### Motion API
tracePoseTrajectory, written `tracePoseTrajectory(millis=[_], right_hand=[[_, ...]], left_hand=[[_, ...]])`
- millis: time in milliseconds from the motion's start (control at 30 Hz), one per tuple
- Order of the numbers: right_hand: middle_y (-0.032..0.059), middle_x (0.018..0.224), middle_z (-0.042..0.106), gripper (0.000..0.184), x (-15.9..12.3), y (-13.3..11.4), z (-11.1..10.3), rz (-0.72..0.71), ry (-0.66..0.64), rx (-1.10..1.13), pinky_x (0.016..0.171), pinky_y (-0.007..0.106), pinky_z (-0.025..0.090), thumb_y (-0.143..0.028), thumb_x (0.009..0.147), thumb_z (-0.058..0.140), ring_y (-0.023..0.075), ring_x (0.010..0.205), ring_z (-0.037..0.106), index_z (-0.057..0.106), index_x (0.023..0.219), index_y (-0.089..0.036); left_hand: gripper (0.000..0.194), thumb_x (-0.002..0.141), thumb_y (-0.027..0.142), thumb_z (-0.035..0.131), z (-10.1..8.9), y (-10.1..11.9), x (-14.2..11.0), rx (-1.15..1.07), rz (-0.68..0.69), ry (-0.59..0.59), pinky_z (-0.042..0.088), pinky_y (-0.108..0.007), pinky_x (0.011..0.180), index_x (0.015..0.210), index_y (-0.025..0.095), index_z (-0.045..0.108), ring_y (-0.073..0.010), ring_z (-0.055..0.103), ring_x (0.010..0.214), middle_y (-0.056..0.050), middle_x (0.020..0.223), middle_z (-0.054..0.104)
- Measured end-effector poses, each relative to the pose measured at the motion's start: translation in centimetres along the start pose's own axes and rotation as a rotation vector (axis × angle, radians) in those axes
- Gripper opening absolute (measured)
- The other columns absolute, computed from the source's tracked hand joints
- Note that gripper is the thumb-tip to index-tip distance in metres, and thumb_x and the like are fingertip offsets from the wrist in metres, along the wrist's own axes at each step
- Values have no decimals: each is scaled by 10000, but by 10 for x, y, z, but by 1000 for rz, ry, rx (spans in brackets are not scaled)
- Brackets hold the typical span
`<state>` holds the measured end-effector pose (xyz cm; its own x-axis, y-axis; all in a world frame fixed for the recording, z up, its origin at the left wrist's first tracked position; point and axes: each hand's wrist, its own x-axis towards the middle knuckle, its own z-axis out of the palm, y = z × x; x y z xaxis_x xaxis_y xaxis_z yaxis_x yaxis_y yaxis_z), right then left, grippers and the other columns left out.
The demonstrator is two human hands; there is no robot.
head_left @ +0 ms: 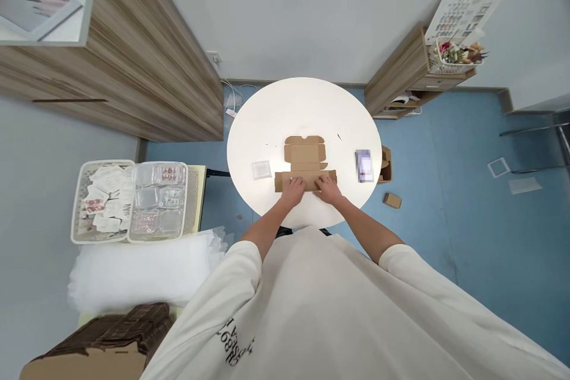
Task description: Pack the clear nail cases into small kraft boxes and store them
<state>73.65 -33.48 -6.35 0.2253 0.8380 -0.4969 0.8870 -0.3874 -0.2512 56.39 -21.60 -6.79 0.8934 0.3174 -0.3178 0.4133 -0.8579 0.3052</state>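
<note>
A brown cardboard mailer box (305, 153), partly unfolded, lies on the round white table (303, 101) with its lid panel and flaps spread toward the wall. My left hand (294, 191) grips the near panel just left of its middle, fingers bent over the cardboard. On the right half of the same panel, my right hand (328, 190) holds it in a similar way. Both thumbs are hard to make out. To the left of the box sits a small clear plastic case (261, 170). A purple and white packet (364, 165), blurred, is at the table's right side.
White baskets (103, 237) of cards and clear cases stand on a side table at left, beside white wrapping film (142, 270) and stacked cardboard (111, 338). An open carton (386, 163) and a small brown box (392, 200) lie on the floor at right.
</note>
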Motion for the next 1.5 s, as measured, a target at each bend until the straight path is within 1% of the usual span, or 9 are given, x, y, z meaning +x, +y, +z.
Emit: tracePoseTrajectory(millis=[100,300,467,767,933,1100,1267,1400,1500], right_hand=[[137,1382,539,404,11,6,-8,19,40,56,1003,436,421,-450,952,557,312,1235,503,620,1279,-221],[144,1365,550,352,57,22,-40,268,282,282,963,396,466,-364,968,474,293,1178,551,639,1234,-202],[126,1239,636,320,93,30,-55,416,303,497,912,397,489,-298,927,482,277,1092,592,631,1197,-211],[93,1154,700,340,94,38,-47,456,329,673,852,375,517,-192,861,464,255,1003,635,652,1143,-218],[80,1156,707,332,81,45,-46,415,279,671,885,374,515,-169,825,487,252,1032,639,678,1092,-218],[60,1071,706,329,67,48,-43,383,200,649,850,364,513,-184,876,435,234,957,637,654,1116,-233],[175,1267,578,350,44,27,-41,316,414,288,932,471,443,-247,930,421,333,1130,525,595,1226,-175],[151,1387,514,292,21,-1,-36,-43,250,-6,1020,473,376,-299,959,474,332,1230,457,590,1213,-213],[118,1510,442,300,12,-12,-30,-178,164,-83,1097,489,311,-335,906,602,330,1356,378,595,1188,-232]], left_hand=[[304,945,130,458,-3,1,9,-28,-34,-38,389,-430,1019,1223,157,577,-282,544,1201,-160,1257,590],[370,902,68,480,-4,3,15,-35,-47,-79,415,-423,981,1254,122,581,-280,594,1105,-176,1246,585],[436,866,42,489,-3,6,19,-21,-69,-116,481,-425,921,1290,110,561,-277,627,1056,-203,1348,539],[674,858,65,512,-2,8,24,-33,-127,-100,579,-444,798,1495,214,350,-307,633,1103,-169,1698,-27],[702,883,110,531,-12,13,26,-71,-136,-117,580,-491,828,1537,234,307,-325,645,1096,-169,1686,-133],[626,871,86,568,-15,16,25,-65,-131,-133,584,-470,820,1467,207,420,-311,653,1071,-159,1695,-85],[536,863,81,599,-12,15,24,-77,-125,-131,578,-470,848,1382,168,498,-320,646,1081,-170,1698,5],[519,878,134,589,-8,13,23,-78,-113,-88,578,-484,837,1385,186,491,-318,657,1060,-174,1697,20],[490,875,126,582,-7,12,22,-64,-113,-66,584,-457,802,1354,192,504,-308,667,1033,-172,1694,60]])
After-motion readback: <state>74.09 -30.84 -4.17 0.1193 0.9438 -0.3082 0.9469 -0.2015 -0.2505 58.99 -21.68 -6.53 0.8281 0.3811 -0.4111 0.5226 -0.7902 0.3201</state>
